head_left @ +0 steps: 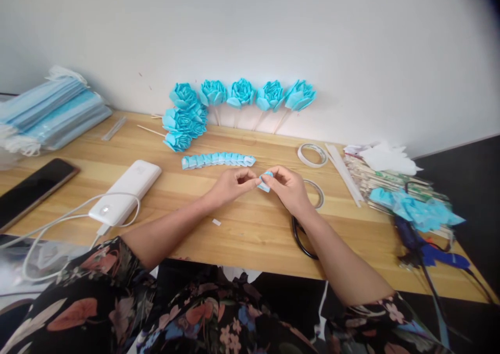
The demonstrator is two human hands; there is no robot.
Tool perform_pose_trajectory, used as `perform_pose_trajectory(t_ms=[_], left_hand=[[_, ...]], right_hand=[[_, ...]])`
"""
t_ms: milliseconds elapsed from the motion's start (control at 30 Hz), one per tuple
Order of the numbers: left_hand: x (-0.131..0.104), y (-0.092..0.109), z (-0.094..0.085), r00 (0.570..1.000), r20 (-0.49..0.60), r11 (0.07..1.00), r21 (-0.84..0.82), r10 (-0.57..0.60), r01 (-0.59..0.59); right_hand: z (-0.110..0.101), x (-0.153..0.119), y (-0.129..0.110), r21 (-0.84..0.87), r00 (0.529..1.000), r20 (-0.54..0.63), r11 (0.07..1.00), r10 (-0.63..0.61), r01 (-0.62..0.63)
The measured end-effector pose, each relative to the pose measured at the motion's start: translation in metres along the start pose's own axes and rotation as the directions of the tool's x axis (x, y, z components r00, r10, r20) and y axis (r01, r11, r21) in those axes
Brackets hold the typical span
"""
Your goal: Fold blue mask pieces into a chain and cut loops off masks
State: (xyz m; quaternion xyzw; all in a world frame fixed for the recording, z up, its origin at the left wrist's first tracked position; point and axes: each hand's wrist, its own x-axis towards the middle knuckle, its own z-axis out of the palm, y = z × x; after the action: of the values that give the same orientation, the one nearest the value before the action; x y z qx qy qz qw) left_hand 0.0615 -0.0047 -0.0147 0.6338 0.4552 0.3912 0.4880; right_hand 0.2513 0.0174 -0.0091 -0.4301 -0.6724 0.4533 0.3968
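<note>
A small folded blue piece is pinched between my two hands over the middle of the table. My left hand grips its left edge between thumb and finger. On the other side, my right hand holds it with thumb and finger closed. Just behind my left hand lies a row of overlapping folded blue pieces. A small white strip rests on the wood in front of my left hand. One tape roll is partly hidden by my right hand, and another tape roll lies behind it.
Blue flowers on sticks lean against the wall, with more piled at their left. Masks, a phone and a cabled power bank are on the left. White sticks, blue material and a blue tool lie right.
</note>
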Motion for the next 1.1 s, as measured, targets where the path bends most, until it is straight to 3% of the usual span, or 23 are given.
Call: perform_pose_trajectory(t_ms=[100, 633, 833, 1100], left_hand=[[0.0008, -0.0010, 0.0027, 1.000, -0.001, 0.998, -0.060, 0.005, -0.005], [-0.0008, -0.0026, 0.0060, 0.998, 0.062, 0.999, -0.028, 0.019, -0.017], [0.0019, 0.0026, 0.0006, 0.999, -0.005, 0.995, -0.087, 0.054, -0.055], [0.0016, 0.0025, 0.0027, 0.999, -0.034, 0.982, -0.187, -0.008, 0.002]], right_hand=[[0.0007, -0.0001, 0.0002, -0.007, 1.000, 0.010, 1.000, -0.005, 0.005], [-0.0033, 0.0021, 0.0038, -0.080, 0.997, -0.036, 0.995, -0.068, 0.065], [-0.0045, 0.0028, 0.0045, -0.063, 0.996, -0.050, 0.996, -0.072, 0.069], [-0.0032, 0.0035, 0.0072, -0.032, 0.995, -0.072, 0.997, -0.067, 0.065]])
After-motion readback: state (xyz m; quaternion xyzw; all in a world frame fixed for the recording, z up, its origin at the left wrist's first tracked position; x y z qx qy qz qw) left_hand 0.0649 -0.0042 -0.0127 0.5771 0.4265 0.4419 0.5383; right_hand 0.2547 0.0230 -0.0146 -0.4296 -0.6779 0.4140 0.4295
